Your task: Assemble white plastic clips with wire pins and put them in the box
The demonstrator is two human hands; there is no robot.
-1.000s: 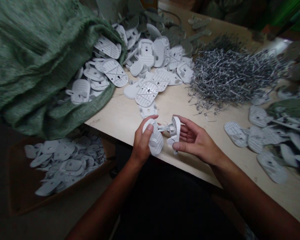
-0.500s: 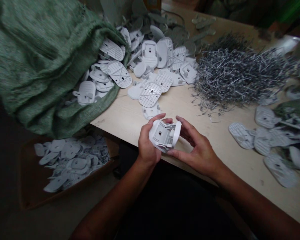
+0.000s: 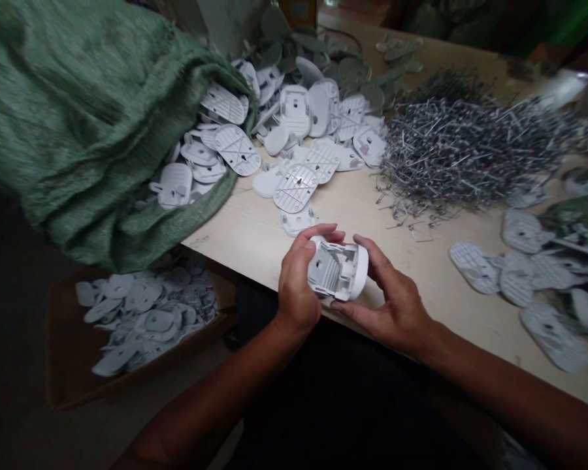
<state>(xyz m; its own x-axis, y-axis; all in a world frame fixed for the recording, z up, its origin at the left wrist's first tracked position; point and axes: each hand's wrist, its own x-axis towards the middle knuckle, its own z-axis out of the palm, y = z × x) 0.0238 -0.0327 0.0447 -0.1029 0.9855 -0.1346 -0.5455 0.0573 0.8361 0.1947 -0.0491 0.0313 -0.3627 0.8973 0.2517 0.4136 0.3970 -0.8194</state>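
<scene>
My left hand (image 3: 298, 287) is wrapped round the left side of a white plastic part (image 3: 336, 271), just over the table's near edge. The part has rounded ends, a small hole in its plate and an open hollow toward the right. At its right end, the thumb and fingertips of my right hand (image 3: 394, 300) close on the upper and lower edges. Some fingertips are hidden behind the part. A flat white plastic plate (image 3: 298, 220) lies on the table just beyond my left hand.
Beyond my hands, white plastic plates (image 3: 296, 186) spill from a green woven sack (image 3: 88, 130) on the left. A heap of metal springs (image 3: 470, 150) lies at the back right. More white plates (image 3: 475, 267) lie right. Below left stands a box (image 3: 61, 339) of similar parts.
Both hands have shifted slightly right with the white plastic part. It has turned a little, so its hollow and right end show more. My right thumb has moved slightly under the part's lower edge.
</scene>
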